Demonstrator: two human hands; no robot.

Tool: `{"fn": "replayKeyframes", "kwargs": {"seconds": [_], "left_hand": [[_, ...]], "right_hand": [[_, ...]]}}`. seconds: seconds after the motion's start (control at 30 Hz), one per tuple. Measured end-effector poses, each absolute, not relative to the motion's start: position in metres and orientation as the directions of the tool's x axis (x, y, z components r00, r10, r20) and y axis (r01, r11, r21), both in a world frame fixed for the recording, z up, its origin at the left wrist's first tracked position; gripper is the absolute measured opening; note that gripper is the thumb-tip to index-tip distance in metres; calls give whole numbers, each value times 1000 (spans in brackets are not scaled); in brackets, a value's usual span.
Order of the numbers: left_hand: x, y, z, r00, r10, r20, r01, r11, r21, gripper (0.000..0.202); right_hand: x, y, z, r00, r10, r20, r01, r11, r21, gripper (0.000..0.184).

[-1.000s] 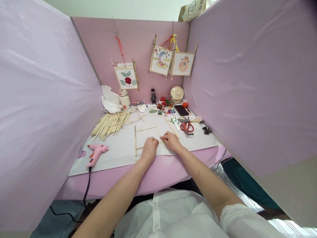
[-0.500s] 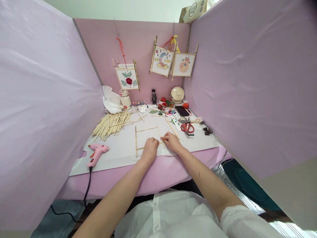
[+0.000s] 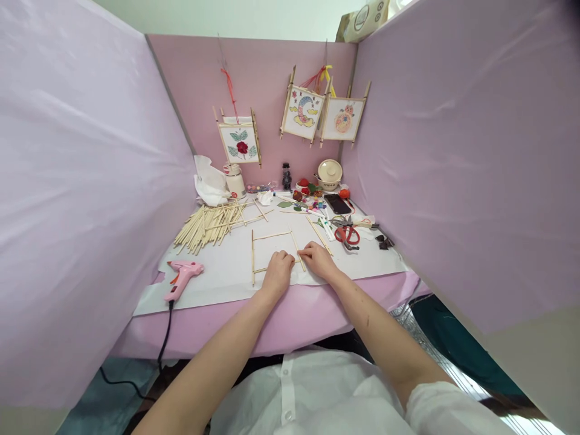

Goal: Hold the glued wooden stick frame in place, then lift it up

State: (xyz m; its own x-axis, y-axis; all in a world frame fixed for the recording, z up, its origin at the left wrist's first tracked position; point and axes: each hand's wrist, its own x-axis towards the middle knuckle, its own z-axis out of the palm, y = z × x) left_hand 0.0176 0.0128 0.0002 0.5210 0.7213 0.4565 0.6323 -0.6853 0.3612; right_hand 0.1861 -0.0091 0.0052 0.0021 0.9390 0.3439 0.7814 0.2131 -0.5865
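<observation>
The head view shows a square stick frame (image 3: 274,252) laid out on white paper (image 3: 217,284), four sticks already set. The left hand (image 3: 277,273), fingers curled, and the right hand (image 3: 318,261) press on the frame's near right corner, which lies under the fingertips. No paper panel is seen on it yet. Beyond the fingers a pile of spare sticks (image 3: 208,222) remains unused; a glue gun (image 3: 182,278) lies well left of them.

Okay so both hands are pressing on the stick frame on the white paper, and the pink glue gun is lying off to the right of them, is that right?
Not quite. The head view shows the glue gun lying to the left of the hands, not the right. The left hand and right hand do press on the stick frame on the white paper.
</observation>
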Motion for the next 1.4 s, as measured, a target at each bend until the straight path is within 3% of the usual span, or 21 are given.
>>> {"fn": "replayKeyframes", "kwargs": {"seconds": [0.27,0.43,0.57,0.73,0.9,1.03,1.4], "left_hand": [[13,7,13,446,757,477,581,-651,489,20],[-21,31,35,196,865,461,564,-484,669,27],[-59,65,44,-1,960,282,469,-249,848,27],[-78,78,44,-80,997,5,155,7,988,30],[-82,64,49,27,993,-119,-171,122,978,32],[-88,62,53,74,982,-175,-332,189,924,30],[-95,66,50,129,960,-247,-483,278,830,31]], "right_hand": [[187,-9,4,47,941,336,720,201,-664,21],[190,-7,4,138,943,302,617,156,-771,29],[195,7,15,199,954,223,481,103,-871,29],[197,34,32,252,967,45,191,-4,-982,34],[196,41,37,216,971,-101,-131,-74,-989,33],[200,38,35,144,978,-151,-310,-100,-945,30],[205,34,32,46,975,-218,-491,-167,-855,29]]}}
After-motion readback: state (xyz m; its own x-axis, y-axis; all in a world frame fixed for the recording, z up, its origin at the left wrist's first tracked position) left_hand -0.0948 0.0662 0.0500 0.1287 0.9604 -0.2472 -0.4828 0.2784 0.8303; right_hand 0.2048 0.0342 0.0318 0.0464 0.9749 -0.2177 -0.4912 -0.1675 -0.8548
